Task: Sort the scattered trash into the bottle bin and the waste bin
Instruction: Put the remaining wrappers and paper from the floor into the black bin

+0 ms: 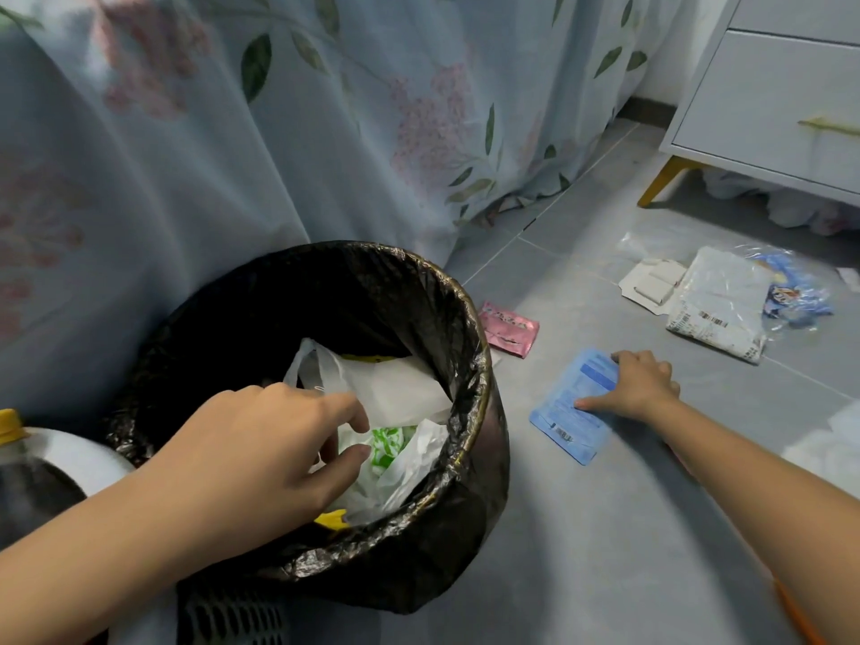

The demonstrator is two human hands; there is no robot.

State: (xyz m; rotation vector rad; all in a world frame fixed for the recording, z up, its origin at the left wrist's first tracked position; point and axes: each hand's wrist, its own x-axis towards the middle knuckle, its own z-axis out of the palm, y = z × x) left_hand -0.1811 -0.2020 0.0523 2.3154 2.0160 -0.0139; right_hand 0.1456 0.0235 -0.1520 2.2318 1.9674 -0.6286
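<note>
Risk-wise: right hand (pixel 640 386) is just flat, fingers spread on the blue packet (pixel 570 407), no grip, so it could slide on the floor; left hand (pixel 260 453) hangs loose and empty over the waste bin (pixel 470 328).
</note>
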